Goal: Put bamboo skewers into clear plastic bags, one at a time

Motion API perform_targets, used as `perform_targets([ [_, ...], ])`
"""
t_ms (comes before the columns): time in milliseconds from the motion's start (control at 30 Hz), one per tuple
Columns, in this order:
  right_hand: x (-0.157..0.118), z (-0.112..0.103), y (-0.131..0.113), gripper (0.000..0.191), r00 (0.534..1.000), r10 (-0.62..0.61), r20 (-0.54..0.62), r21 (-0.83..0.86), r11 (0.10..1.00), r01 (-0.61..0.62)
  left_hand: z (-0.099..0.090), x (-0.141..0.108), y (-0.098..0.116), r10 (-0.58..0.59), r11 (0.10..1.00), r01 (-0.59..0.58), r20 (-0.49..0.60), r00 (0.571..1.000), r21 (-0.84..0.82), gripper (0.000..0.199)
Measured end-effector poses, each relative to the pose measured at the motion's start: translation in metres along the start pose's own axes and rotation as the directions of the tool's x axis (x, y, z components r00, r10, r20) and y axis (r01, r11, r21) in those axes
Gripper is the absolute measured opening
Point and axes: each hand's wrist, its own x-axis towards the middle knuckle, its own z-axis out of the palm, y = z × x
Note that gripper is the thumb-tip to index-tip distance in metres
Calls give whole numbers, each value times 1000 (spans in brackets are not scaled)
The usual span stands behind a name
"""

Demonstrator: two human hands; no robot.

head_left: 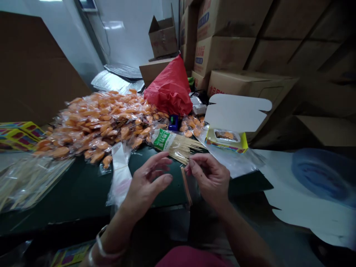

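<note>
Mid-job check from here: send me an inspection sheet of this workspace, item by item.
Surface: dark green table.
Job's things: thin orange-brown stick; wooden skewer bundle, green-labelled; bagged orange pieces, heaped.
Clutter: red plastic bag; open yellow box.
Grippers: left hand open, fingers spread; right hand curled beside the stick, grip unclear.
Cables: nothing seen.
Surroundings: stacked cardboard boxes.

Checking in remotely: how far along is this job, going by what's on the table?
Done-looking: a large heap of sealed orange packets lies on the green table, and an open yellow box holds an orange-filled tray. In hand: the left hand is open, and a thin orange-brown strip sits by the right hand. Left: a bamboo skewer bundle remains wrapped in its green label.
</note>
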Motion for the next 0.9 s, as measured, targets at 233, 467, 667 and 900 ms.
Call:
perform_targets([
  [233, -4, 2, 7, 6, 994, 61, 92, 147, 986, -74, 35, 19, -17, -19, 943, 16, -7, 1000, -333, 9],
  [467, -2, -13, 15, 20, 966, -33, 256, 171, 985, -12, 37, 27, -28, -137, 833, 161, 83, 987, -529, 8],
  [667, -4, -16, 10, 13, 914, -137, 381, 8, 989, 145, 26, 16, -26, -60, 973, 75, 76, 995, -219, 13],
  [900, -17, -31, 72, 10, 888, -27, 459, -172, 978, 118, -76, -29, -7, -25, 986, 40, -91, 996, 162, 10],
])
